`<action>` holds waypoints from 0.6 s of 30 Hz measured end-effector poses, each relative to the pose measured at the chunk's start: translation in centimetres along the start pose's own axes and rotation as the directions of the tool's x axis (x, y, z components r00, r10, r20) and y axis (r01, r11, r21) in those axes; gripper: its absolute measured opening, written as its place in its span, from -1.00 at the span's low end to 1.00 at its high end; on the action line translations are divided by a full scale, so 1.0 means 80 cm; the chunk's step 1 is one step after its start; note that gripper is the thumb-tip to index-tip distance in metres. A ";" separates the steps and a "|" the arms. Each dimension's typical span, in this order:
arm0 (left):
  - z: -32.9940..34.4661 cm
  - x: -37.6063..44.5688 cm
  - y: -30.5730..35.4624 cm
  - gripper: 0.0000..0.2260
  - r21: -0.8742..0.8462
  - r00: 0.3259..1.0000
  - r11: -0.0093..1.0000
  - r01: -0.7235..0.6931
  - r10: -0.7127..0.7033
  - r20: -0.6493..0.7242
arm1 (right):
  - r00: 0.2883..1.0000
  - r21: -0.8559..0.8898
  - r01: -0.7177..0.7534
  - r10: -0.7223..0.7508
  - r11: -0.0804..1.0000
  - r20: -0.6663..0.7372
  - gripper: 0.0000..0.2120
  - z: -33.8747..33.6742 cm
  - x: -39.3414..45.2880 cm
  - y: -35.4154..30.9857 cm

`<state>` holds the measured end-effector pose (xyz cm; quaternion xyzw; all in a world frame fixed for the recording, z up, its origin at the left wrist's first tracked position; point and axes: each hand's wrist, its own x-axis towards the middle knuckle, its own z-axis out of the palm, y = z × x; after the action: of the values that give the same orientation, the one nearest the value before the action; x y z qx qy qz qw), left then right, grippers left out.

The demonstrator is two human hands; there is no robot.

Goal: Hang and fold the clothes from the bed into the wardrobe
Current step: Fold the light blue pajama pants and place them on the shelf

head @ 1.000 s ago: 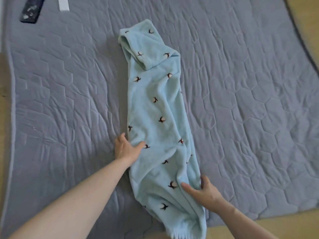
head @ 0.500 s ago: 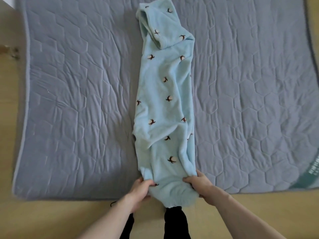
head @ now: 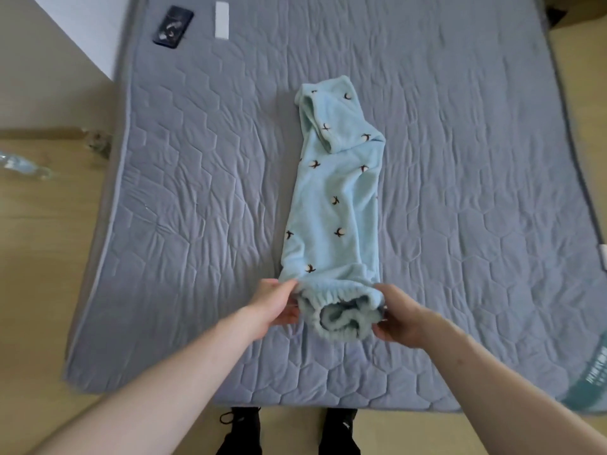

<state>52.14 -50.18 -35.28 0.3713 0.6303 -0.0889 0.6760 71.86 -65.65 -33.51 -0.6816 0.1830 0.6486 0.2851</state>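
Observation:
A light blue fleece garment (head: 335, 205) with small dark flower prints lies lengthwise on the grey quilted bed (head: 184, 198), folded narrow. Its far end is turned over on itself. The near elastic waistband is lifted and rolled up over the cloth. My left hand (head: 274, 302) pinches the waistband's left side and my right hand (head: 395, 315) grips its right side. The wardrobe is not in view.
A dark phone (head: 173, 26) and a white strip (head: 222, 19) lie at the bed's far left corner. Wooden floor surrounds the bed, with a clear plastic item (head: 23, 165) at the left. My black shoes (head: 243, 428) stand at the near edge.
Both hands moved from the garment's sides to its near end, gripped the waistband, and lifted it forward over the cloth. The view has pulled back, showing more of the bed.

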 end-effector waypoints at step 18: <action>0.009 0.143 0.034 -0.11 0.279 0.982 0.959 -0.055 0.103 -0.158 | 0.860 -0.187 0.284 -0.336 0.940 -0.385 0.07 0.008 0.139 -0.055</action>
<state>56.50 -44.73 -44.80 0.4923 0.6523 -0.1159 0.5646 75.12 -60.52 -43.85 -0.8394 0.0860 0.4461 0.2982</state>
